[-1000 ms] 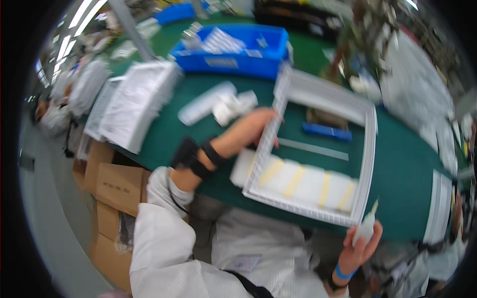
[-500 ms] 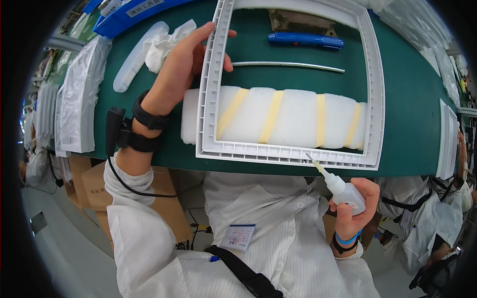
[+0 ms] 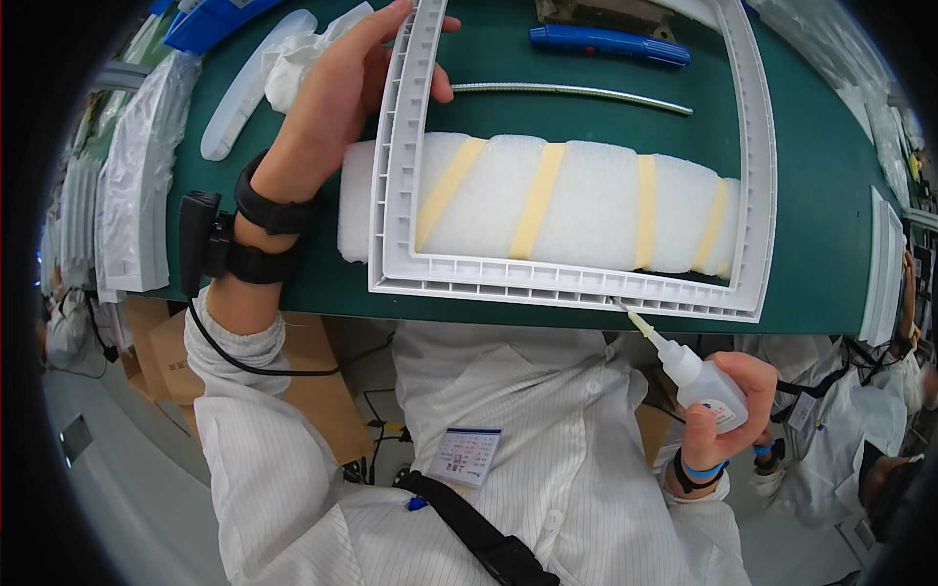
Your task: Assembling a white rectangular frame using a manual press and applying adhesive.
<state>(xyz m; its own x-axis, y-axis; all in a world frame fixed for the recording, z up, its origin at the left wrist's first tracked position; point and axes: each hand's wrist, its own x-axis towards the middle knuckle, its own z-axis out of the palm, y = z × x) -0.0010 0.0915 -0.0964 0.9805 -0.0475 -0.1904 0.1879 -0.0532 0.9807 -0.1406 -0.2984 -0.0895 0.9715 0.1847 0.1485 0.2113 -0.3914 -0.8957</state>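
Note:
My left hand (image 3: pixel 344 93) grips the left side of a white plastic frame (image 3: pixel 576 286), its fingers wrapped round the ribbed edge. In my right hand (image 3: pixel 740 415) is a small white glue bottle (image 3: pixel 705 391) with a thin needle tip. The needle tip reaches the ribbed channel along the frame's near side, right of its middle; whether it touches cannot be made out. Beneath the frame lies a white foam roll (image 3: pixel 586 205) bound with yellow tape bands. The frame rests over it, tilted.
Beyond the foam lie a thin metal rod (image 3: pixel 576 92) and a blue marker (image 3: pixel 611 45). Crumpled white tissue (image 3: pixel 288 78) and a clear plastic case (image 3: pixel 234 112) sit left of my hand. A blue bin (image 3: pixel 210 21) stands at the far left. Wrapped white parts (image 3: pixel 137 195) line the left edge.
The whole scene sits slightly higher in view. My right hand and the bottle have shifted a little rightward, with the needle still at the frame's near side. My left hand keeps its grip.

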